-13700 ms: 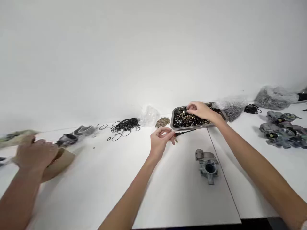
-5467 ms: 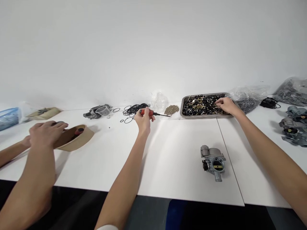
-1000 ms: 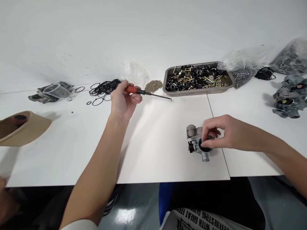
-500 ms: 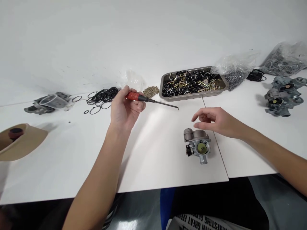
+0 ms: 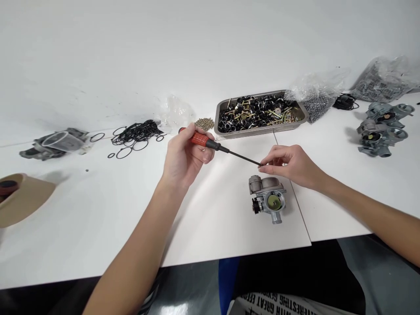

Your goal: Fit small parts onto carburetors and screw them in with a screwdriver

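Left hand (image 5: 185, 159) grips screwdriver (image 5: 199, 139) — shaft (image 5: 244, 158) slanting down-right — tip (image 5: 260, 164) pinched by right hand (image 5: 292, 166).

On the counter (image 5: 210, 214), the carburetor (image 5: 268, 197) lies before the tray (image 5: 259, 132) (parts (image 5: 259, 113) fill it). Left of the tray: a heap (image 5: 204, 124), film (image 5: 179, 111), then rings (image 5: 138, 132); right: a bag (image 5: 316, 103), then other carburetors (image 5: 376, 129). The screwdriver (image 5: 214, 145) lies in the left grip (image 5: 183, 159).
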The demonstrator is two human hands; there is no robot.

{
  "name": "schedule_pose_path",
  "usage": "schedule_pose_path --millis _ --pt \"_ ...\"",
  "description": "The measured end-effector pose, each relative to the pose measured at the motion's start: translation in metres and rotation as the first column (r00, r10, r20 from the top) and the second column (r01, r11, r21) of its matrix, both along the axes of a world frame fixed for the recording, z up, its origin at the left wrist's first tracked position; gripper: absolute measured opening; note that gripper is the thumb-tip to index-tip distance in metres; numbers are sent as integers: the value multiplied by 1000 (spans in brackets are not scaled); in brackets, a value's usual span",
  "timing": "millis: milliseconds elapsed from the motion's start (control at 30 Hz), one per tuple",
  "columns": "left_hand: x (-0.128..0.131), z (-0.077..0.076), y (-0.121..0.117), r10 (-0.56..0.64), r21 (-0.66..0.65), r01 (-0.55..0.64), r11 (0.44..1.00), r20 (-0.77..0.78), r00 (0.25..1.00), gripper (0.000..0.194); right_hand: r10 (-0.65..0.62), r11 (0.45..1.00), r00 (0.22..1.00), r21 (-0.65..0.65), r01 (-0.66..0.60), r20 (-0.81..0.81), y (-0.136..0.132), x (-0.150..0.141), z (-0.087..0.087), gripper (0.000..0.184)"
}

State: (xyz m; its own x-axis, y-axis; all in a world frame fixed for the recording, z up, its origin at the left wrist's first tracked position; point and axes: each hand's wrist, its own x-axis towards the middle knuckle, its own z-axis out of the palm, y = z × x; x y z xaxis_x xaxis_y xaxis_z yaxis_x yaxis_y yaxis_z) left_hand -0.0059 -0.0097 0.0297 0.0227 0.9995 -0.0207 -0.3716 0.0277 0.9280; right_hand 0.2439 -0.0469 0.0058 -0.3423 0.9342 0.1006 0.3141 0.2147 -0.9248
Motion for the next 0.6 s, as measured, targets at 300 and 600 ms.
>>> schedule_pose_path --millis 300,600 --pt "11 24 -12 53 143 -36 989 -117 992 29 -15 996 995 90 6 96 -1 2 6 26" --pt "56 89 -24 95 457 117 882 -414 905 25 -34 999 994 27 37 -106 7 9 5 30"
